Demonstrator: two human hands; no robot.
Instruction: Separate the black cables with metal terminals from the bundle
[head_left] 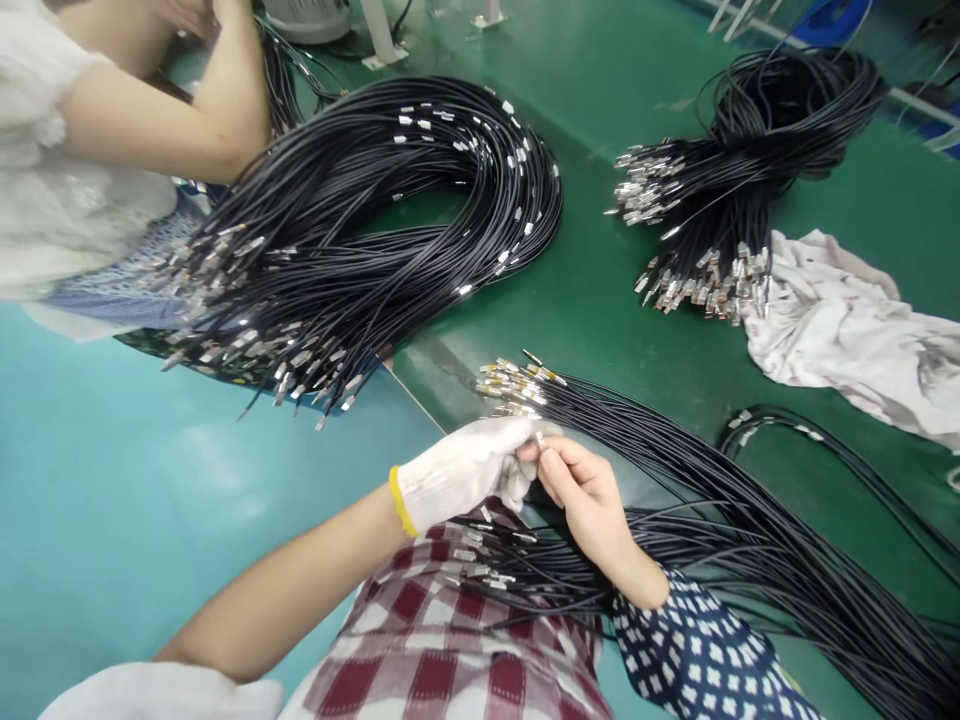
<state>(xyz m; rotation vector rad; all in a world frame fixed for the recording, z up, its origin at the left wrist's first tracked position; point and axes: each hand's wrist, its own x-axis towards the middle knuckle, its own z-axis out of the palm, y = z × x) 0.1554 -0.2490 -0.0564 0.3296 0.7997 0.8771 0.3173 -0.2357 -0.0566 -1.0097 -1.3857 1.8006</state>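
My left hand (pixel 472 465) wears a white knit glove with a yellow cuff, and its fingers are closed at the tips. Against it, my bare right hand (pixel 589 495) pinches with thumb and forefinger. A small pale, shiny cable end (pixel 540 441) shows between the two hands; the fingers hide most of it. Just beyond them lies a bundle of black cables (pixel 645 425) with silver and yellowish metal ends. More cables with metal tips (pixel 487 570) rest below my hands, over the red-and-white checked cloth (pixel 450 640) on my lap.
A large looped bundle of black cables (pixel 480 190) covers the table's left side, beside a co-worker's arm (pixel 172 120). Another coiled bundle (pixel 780 130) sits at the back right. Next to it lies a crumpled white cloth (pixel 847 320) on the green tabletop (pixel 570 290).
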